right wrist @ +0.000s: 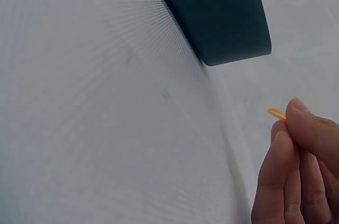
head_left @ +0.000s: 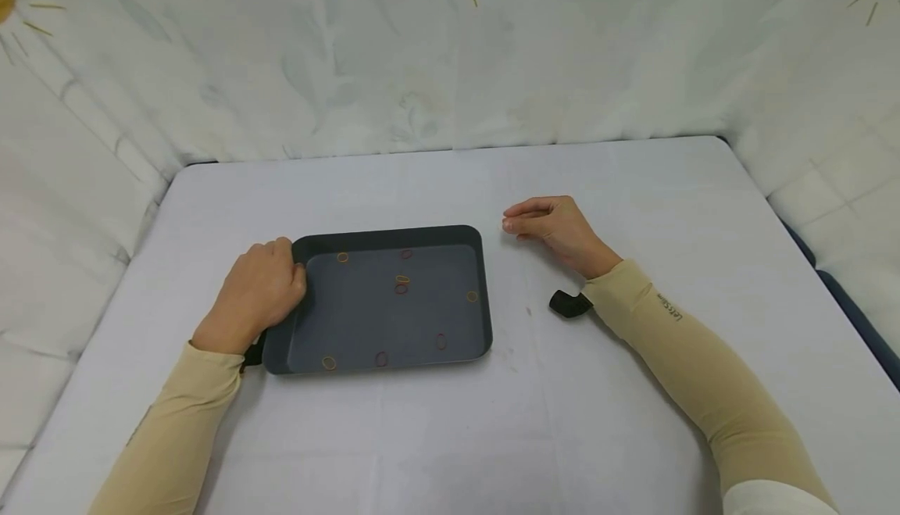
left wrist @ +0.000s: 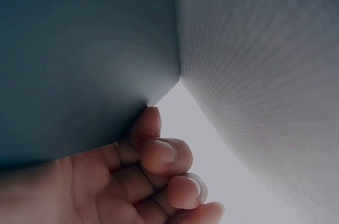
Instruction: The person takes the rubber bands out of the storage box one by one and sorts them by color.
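Note:
A dark grey rectangular tray (head_left: 366,320) sits left of the middle of the table. My left hand (head_left: 260,288) grips its left side, fingers curled at the wall's edge in the left wrist view, the thumb hidden there. Small yellow and dark red rubber bands lie spread over the tray floor, among them a yellow band (head_left: 342,258) and a red band (head_left: 441,341). Right of the tray, my right hand (head_left: 555,230) is held over the table. Between thumb and forefinger it pinches an orange-yellow rubber band (right wrist: 276,113), which shows clearly only in the right wrist view.
White cloth covers the table (head_left: 450,437). Pale patterned curtains (head_left: 422,69) hang behind it and along both sides. A black wrist-worn piece (head_left: 569,304) sticks out below the right wrist, and beige sleeves cover both forearms.

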{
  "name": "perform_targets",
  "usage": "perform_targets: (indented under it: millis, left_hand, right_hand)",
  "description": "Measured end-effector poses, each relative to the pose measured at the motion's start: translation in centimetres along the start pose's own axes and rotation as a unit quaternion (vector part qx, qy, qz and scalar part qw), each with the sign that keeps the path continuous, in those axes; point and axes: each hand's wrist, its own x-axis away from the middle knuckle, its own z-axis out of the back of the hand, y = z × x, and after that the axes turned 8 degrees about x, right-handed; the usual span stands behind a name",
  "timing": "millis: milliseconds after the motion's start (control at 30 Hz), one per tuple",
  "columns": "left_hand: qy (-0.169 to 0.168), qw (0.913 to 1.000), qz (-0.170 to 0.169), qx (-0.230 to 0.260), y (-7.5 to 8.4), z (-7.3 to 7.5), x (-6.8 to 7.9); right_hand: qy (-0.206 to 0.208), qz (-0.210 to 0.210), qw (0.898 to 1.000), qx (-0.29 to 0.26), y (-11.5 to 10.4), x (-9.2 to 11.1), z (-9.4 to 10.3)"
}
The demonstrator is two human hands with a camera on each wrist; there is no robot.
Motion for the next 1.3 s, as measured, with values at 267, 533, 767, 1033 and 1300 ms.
perform_targets:
  millis: [267,533,767,1033,1300]
  left_hand:
    - [0.003,1.0,-0.001,0.003,0.2,0.1,0.2]
    - [0.01,0.9999,-0.007,0.002,0.3,0.2,0.2]
    - [0.006,1.0,-0.005,0.004,0.3,0.1,0.2]
    - [0.001,1.0,0.001,0.005,0.2,0.0,0.2]
    - [-0.009,0.9999,0.006,0.006,0.0,-0.2,-0.2]
  right_hand:
    - [-0.002,-0.014,0.999,0.045,-0.4,0.2,0.0]
    - [-0.008,-0.039,0.995,0.096,-0.7,0.3,-0.1]
    - [-0.004,-0.042,0.99,0.135,-0.6,0.2,0.0]
    - [0.005,-0.039,0.98,0.195,-0.9,0.4,-0.2]
    - [0.029,-0.028,0.969,0.243,-1.0,0.4,-0.2]
